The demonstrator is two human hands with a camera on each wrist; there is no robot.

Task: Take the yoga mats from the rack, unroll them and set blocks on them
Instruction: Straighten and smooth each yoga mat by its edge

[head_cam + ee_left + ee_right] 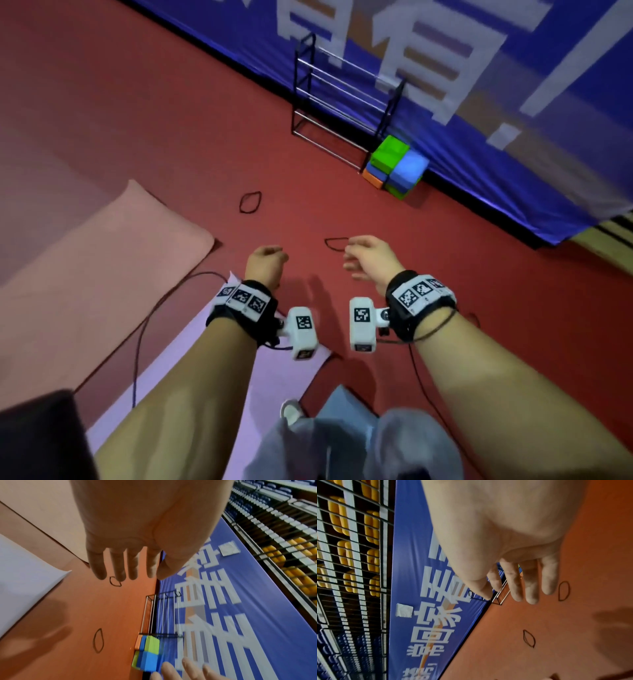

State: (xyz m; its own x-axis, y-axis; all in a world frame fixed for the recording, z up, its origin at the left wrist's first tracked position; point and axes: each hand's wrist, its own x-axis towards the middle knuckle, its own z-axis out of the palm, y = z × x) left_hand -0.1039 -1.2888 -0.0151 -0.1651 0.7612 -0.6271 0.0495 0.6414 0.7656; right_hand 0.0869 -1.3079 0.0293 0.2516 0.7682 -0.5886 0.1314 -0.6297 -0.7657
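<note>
Two mats lie unrolled on the red floor: a pink mat [89, 260] at the left and a lilac mat [212, 373] under my left forearm. The black wire rack [342, 106] stands bare against the blue banner. Beside it is a stack of foam blocks [394, 166] in green, blue and orange. My left hand [269, 262] hangs relaxed above the floor and holds nothing; its fingers [118, 568] point toward the rack [159, 615] and blocks [147, 651]. My right hand [363, 255] is likewise empty, with loose fingers [530, 585] in front of the rack.
Two black elastic loops lie on the floor, one [250, 202] ahead of my left hand and one [335, 244] just beyond my right hand. A blue banner [513, 85] lines the far wall. Cables trail from both wrists across the mats and floor.
</note>
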